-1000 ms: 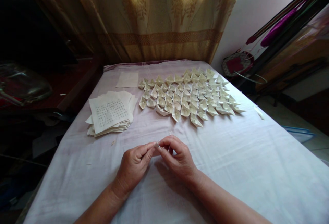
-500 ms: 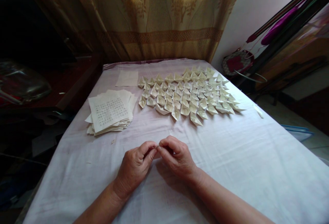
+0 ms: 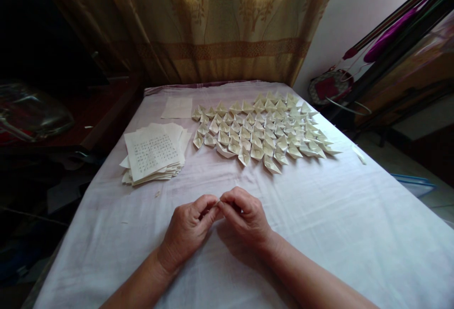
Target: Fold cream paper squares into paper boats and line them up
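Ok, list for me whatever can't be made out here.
The pinched bit: head view, almost wholly covered by fingertips of the left hand and right hand.
Print on the stack of sheets: head view, too small to read.
The shiny object at far left: head view, dim and cut by the frame edge.

Knuckles-up, left hand [image 3: 186, 231] and right hand [image 3: 246, 219] close together, curled fingertips pinched tip to tip, forearms angled inward.

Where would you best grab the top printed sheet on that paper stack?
Probably pinch the top sheet at its near right corner, coming from the near right: the stack is fanned, so that corner seems free, and it lies closest to the left hand and right hand, both pinching a small paper piece.
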### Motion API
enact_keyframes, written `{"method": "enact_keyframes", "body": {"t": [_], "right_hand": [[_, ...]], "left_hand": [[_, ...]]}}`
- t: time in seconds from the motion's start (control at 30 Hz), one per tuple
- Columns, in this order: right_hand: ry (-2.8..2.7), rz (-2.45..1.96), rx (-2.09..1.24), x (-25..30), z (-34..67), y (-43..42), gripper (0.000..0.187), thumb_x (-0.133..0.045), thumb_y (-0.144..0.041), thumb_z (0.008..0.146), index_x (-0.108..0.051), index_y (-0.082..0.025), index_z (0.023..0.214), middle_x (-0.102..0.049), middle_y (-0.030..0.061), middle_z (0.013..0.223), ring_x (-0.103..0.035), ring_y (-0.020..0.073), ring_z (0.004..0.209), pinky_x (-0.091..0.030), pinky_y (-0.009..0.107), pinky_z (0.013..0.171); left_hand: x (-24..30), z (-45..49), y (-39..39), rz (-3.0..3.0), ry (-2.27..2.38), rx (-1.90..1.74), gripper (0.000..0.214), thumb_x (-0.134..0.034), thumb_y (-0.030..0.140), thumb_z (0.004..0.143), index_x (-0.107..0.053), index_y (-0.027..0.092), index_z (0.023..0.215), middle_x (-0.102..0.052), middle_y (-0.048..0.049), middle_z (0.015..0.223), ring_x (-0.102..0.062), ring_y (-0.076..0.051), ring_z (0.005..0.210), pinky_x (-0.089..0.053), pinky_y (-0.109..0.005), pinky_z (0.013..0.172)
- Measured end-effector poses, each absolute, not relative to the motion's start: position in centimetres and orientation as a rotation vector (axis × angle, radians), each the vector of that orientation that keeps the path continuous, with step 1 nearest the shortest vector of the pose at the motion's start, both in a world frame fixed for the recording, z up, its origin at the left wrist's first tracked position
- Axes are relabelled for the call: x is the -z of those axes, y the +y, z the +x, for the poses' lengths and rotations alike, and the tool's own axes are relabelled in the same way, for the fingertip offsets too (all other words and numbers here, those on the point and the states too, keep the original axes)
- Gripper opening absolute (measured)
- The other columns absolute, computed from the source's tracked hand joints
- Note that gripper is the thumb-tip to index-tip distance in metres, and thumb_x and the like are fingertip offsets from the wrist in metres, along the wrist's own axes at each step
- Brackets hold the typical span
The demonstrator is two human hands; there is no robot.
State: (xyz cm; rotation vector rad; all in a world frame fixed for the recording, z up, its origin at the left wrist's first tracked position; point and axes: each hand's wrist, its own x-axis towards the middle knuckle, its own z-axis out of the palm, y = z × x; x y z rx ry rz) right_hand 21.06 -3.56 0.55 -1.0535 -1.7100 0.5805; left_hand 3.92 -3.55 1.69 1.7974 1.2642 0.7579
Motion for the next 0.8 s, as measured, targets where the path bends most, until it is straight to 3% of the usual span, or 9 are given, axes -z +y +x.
{"method": "enact_keyframes", "body": {"t": [0.13, 0.23, 0.37, 0.8], "right_hand": [[-1.648, -1.093, -0.634, -0.25, 20.88, -3.66, 0.004, -0.059, -0.022, 0.089, -0.062, -0.021, 0.091, -0.059, -0.0018, 0.069, -0.052, 0.01, 0.056, -0.043, 0.021, 0.053], [-1.609, -1.111, -0.649, -0.15, 20.88, -3.71, 0.018, -0.06, -0.022, 0.087, -0.059, -0.021, 0.105, -0.062, -0.0008, 0.077, -0.052, 0.0101, 0.057, -0.044, 0.021, 0.052], [-1.673, -1.089, -0.644, -0.45, 21.0, -3.68, 0.002, -0.06, -0.02, 0.087, -0.062, -0.021, 0.087, -0.062, 0.0006, 0.076, -0.055, 0.012, 0.064, -0.045, 0.023, 0.056], [-1.713, -1.098, -0.61, -0.53, 20.72, -3.62, 0.014, -0.056, -0.015, 0.085, -0.058, -0.02, 0.073, -0.056, -0.0025, 0.065, -0.048, 0.0101, 0.056, -0.039, 0.022, 0.053]], "left_hand": [[-1.68, 4.08, -3.53, 1.692, 1.217, -0.772, 0.024, -0.055, 0.038, 0.092, -0.072, 0.021, 0.096, -0.075, -0.001, 0.084, -0.069, -0.017, 0.079, -0.051, -0.021, 0.071], [-1.69, 4.25, -3.4, 1.602, 1.193, -0.82, 0.023, -0.057, 0.037, 0.09, -0.071, 0.019, 0.092, -0.074, -0.002, 0.084, -0.069, -0.017, 0.078, -0.051, -0.022, 0.072], [-1.71, 4.3, -3.15, 1.522, 1.166, -0.873, 0.021, -0.058, 0.034, 0.087, -0.07, 0.017, 0.088, -0.073, -0.0028, 0.082, -0.067, -0.016, 0.077, -0.052, -0.022, 0.071], [-1.35, 4.09, -2.99, 1.534, 1.212, -0.863, 0.018, -0.055, 0.034, 0.086, -0.064, 0.018, 0.087, -0.065, 0.0004, 0.077, -0.061, -0.014, 0.07, -0.048, -0.021, 0.066]]}}
